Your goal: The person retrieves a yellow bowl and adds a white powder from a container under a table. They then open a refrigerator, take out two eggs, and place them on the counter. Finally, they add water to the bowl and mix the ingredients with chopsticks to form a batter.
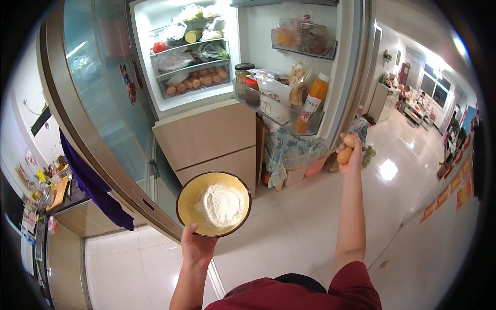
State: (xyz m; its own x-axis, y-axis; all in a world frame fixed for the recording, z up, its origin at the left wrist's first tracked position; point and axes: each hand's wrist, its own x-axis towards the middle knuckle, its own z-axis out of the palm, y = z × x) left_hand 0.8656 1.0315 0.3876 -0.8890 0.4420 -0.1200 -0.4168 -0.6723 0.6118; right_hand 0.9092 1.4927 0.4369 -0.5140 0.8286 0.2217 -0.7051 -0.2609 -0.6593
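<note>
My left hand (197, 249) grips the near rim of a yellow bowl (190, 199) with a dark edge, its thumb over the lip. A mound of white flour-like powder (223, 205) lies inside the bowl. Out to the right, my right hand (353, 157) is closed around two brown eggs (344, 155), close to the edge of the open fridge door (356, 67). Straight ahead the fridge (144, 62) stands open and lit. Its lower drawer (199, 89) holds several more brown eggs, with bagged vegetables on the shelves above.
Jars, packets and an orange bottle (313, 103) fill the door shelf. A cloth-covered stand (294, 150) is below the door. At left are a glass sliding door (103, 103), a purple cloth (93, 181) and a kitchen counter (64, 204). People sit in the far room at right.
</note>
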